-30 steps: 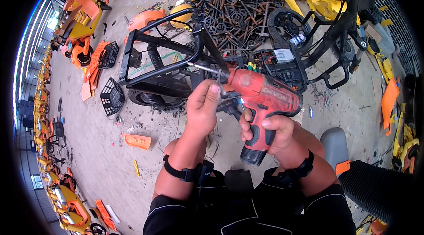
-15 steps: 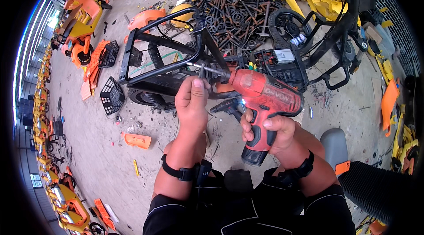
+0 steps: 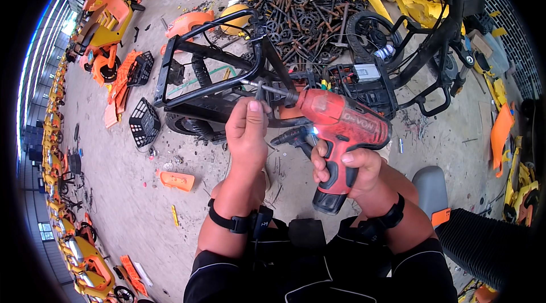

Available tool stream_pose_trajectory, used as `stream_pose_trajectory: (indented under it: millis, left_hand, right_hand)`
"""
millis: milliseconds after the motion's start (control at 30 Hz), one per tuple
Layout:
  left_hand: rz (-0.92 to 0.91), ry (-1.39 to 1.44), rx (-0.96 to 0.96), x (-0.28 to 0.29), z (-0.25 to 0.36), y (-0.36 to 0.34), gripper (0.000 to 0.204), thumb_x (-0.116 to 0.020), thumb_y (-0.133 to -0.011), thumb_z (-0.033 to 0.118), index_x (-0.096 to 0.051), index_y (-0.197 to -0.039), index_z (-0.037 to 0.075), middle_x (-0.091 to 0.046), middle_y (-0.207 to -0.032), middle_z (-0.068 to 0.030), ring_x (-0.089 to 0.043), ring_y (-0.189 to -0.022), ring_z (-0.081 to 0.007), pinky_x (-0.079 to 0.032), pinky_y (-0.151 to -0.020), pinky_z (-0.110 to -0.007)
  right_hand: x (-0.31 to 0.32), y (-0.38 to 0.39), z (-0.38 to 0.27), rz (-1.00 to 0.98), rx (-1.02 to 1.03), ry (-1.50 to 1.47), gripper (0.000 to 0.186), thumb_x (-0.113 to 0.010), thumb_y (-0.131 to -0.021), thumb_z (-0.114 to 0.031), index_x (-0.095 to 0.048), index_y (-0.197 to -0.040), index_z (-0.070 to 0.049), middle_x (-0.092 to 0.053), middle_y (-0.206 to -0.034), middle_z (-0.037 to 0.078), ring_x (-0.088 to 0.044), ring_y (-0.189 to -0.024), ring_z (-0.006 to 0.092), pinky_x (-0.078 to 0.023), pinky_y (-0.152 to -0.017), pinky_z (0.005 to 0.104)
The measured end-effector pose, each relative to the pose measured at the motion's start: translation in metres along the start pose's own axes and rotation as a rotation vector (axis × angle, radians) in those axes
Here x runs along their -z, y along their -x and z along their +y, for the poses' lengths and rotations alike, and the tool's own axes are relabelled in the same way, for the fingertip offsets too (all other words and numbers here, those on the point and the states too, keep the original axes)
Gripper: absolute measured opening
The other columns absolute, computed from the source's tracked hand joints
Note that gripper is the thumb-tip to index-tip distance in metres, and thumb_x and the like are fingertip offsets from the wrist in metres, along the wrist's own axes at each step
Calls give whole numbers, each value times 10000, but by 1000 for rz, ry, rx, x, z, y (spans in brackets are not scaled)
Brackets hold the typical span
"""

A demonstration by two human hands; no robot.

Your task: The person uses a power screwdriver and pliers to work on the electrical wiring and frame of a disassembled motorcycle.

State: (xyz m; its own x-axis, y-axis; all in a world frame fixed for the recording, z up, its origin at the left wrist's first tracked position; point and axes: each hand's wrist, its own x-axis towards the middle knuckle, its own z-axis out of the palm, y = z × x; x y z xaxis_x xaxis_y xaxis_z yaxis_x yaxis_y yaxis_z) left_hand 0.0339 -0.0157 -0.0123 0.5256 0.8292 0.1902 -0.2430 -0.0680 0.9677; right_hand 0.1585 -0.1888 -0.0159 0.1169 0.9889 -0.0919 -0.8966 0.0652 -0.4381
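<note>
My right hand (image 3: 341, 169) is clamped on the drill (image 3: 341, 126), its bit (image 3: 264, 88) pointing left toward the black frame (image 3: 210, 89). My left hand (image 3: 247, 129) pinches the bit's tip, just beside the frame.

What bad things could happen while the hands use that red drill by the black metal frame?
1. The left hand has fingertips right at the long silver bit of the red cordless drill; if the bit spins, it could nip or catch a finger.
2. The right hand alone grips the handle, so the drill might twist or slip off the black tubular metal frame.
</note>
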Motion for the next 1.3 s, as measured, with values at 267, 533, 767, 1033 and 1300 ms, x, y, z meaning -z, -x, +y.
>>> stream_pose_trajectory:
  millis: [267, 533, 767, 1033, 1300]
  left_hand:
    - [-16, -29, -12, -5, 3, 4, 309, -491, -1070, 264, -632, -989, 2, -412, -625, 71, -311, -525, -19, -244, -475, -216]
    - [-47, -39, 9, -6, 3, 5, 312, -498, -1068, 270, -645, -1031, -3, -411, -635, 76, -321, -555, -19, -252, -499, -217]
    - [-151, -30, 84, 0, 4, 9, 261, -539, -1052, 224, -668, -1047, -2, -609, -857, 37, -469, -762, -32, -396, -698, -202]
    - [-214, -61, 67, -5, 4, 8, 269, -528, -1054, 214, -654, -1099, -20, -606, -893, 6, -510, -819, -68, -405, -753, -246]
    - [-128, -144, 7, -10, 7, 8, 264, -539, -1048, 165, -642, -1178, -41, -714, -1060, -78, -622, -968, -113, -491, -880, -275]
  right_hand:
    - [4, 0, 1, -43, -19, -84, 438, -665, -719, -228, -589, -1069, 25, -626, -935, 188, -641, -763, 249, -534, -748, 377]
    - [5, -1, -1, -49, -37, -76, 475, -679, -706, -260, -576, -1073, 24, -622, -938, 174, -638, -717, 257, -519, -754, 400]
    - [5, -2, -2, -58, -44, -81, 487, -679, -701, -259, -568, -1078, 29, -622, -931, 174, -637, -710, 256, -520, -748, 399]
    - [4, -3, -1, -63, -47, -95, 480, -670, -693, -246, -578, -1075, 31, -613, -928, 185, -640, -721, 253, -535, -728, 384]
    - [7, -3, -2, -79, -57, -77, 484, -672, -715, -253, -565, -1094, 29, -616, -948, 177, -635, -729, 259, -515, -758, 401]
